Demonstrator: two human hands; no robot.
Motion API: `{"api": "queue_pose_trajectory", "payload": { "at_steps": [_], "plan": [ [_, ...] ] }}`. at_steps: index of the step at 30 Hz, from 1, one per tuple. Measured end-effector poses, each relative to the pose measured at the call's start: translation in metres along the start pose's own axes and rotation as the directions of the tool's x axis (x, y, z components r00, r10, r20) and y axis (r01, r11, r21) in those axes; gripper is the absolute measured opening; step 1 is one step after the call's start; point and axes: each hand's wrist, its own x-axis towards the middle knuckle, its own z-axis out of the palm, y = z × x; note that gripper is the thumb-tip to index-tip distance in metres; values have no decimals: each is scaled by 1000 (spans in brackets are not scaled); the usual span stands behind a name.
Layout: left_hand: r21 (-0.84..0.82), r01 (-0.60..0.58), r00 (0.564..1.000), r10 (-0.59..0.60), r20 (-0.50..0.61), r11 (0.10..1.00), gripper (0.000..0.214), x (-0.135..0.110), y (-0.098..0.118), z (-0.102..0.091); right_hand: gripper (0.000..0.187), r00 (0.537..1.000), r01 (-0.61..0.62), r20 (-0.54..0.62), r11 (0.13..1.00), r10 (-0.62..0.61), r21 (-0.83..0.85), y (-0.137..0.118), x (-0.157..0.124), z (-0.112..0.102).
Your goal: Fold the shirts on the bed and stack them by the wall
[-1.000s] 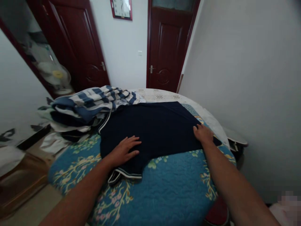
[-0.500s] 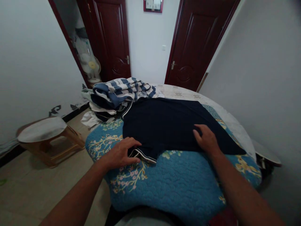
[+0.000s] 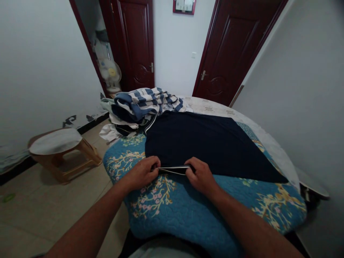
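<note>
A dark navy shirt [image 3: 199, 139] lies spread over a blue flowered quilted cloth [image 3: 172, 208]. Its near sleeve has a white-striped cuff, stretched between my two hands. My left hand [image 3: 146, 172] pinches the cuff's left end, thumb and fingers closed. At the other end, my right hand [image 3: 200, 175] grips the cuff the same way. The cuff's opening shows as a thin slit facing me. The far sleeve's white-striped edge rests by a clothes pile.
Heaped clothes [image 3: 145, 107], a blue-and-white striped one on top, lie at the table's far left. A pale patterned tablecloth [image 3: 258, 132] shows beyond the quilt. A brown stool [image 3: 64, 154] stands on the floor at left. Two dark red doors [image 3: 137, 39] are behind.
My right hand has moved left from the shirt's body to the near cuff and closed on it. The left hand has closed too, and the cuff is now drawn straight.
</note>
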Motion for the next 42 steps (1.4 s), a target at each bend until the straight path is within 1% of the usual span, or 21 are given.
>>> {"api": "queue_pose_trajectory", "payload": {
  "at_steps": [2, 5, 11, 14, 16, 18, 20, 21, 23, 26, 27, 28, 29, 31, 32, 34, 36, 37, 38, 39, 42],
  "plan": [
    [-15, -6, 1000, 6, 7, 1000, 12, -1, 3, 0, 21, 998, -58, -26, 995, 60, 77, 5, 1, -8],
    [-37, 2, 1000, -2, 0, 999, 15, -2, 6, 3, 26, 990, -140, -6, 982, 142, 130, 8, 0, -14],
    [-140, -51, 979, 21, -203, 989, 20, -2, 10, 1, 26, 970, -241, 42, 940, 238, 242, 16, -2, -18],
    [-225, -30, 966, -30, -258, 974, 22, 3, 12, -1, 25, 960, -280, 92, 904, 265, 323, 19, -1, -18],
    [-275, 0, 941, -93, -326, 962, 23, 10, 14, 1, 26, 955, -296, 125, 883, 269, 365, 19, -1, -17],
    [-319, 18, 904, -152, -400, 947, 23, 19, 15, 6, 28, 953, -302, 148, 865, 264, 401, 19, -1, -16],
    [-369, 16, 883, -186, -431, 929, 26, 27, 15, 10, 32, 949, -316, 161, 843, 272, 436, 19, 0, -15],
    [-390, 11, 884, -191, -426, 921, 29, 30, 15, 11, 34, 944, -330, 164, 829, 287, 452, 19, 0, -15],
    [-400, 4, 911, -168, -376, 916, 40, 33, 14, 11, 36, 928, -371, 170, 792, 331, 484, 20, 2, -15],
    [-324, -12, 969, -68, -236, 946, 72, 32, 12, 6, 35, 906, -417, 180, 732, 384, 539, 23, 6, -15],
    [-293, -19, 983, -35, -178, 956, 78, 31, 12, 5, 34, 902, -423, 184, 716, 390, 555, 24, 8, -15],
    [-268, -21, 992, -13, -125, 963, 76, 31, 12, 4, 34, 902, -423, 189, 707, 389, 567, 25, 9, -14],
    [-252, -15, 996, -7, -85, 968, 69, 32, 12, 4, 33, 904, -420, 192, 702, 383, 575, 26, 10, -14],
    [-242, 14, 997, -31, -66, 970, 51, 36, 13, 4, 32, 909, -409, 191, 700, 371, 585, 27, 11, -12],
    [-244, 22, 996, -43, -81, 969, 48, 40, 15, 5, 32, 910, -406, 188, 699, 370, 589, 26, 12, -12],
    [-253, 6, 995, -31, -92, 967, 61, 50, 18, 6, 32, 909, -404, 182, 689, 374, 601, 25, 14, -11],
    [-252, -30, 999, 20, -42, 967, 84, 63, 24, 8, 32, 905, -411, 184, 679, 383, 609, 23, 17, -10],
    [-245, -43, 999, 43, -6, 968, 92, 70, 27, 10, 33, 905, -411, 185, 676, 383, 612, 23, 18, -10],
    [-234, -48, 998, 57, 31, 971, 94, 77, 31, 13, 33, 907, -407, 184, 677, 379, 613, 23, 20, -10],
    [-218, -47, 996, 63, 67, 975, 90, 83, 34, 15, 32, 910, -401, 182, 679, 373, 615, 23, 21, -10],
    [-171, -22, 983, 53, 175, 985, 59, 94, 44, 23, 29, 921, -376, 177, 681, 346, 628, 28, 21, -13]
  ]
}}
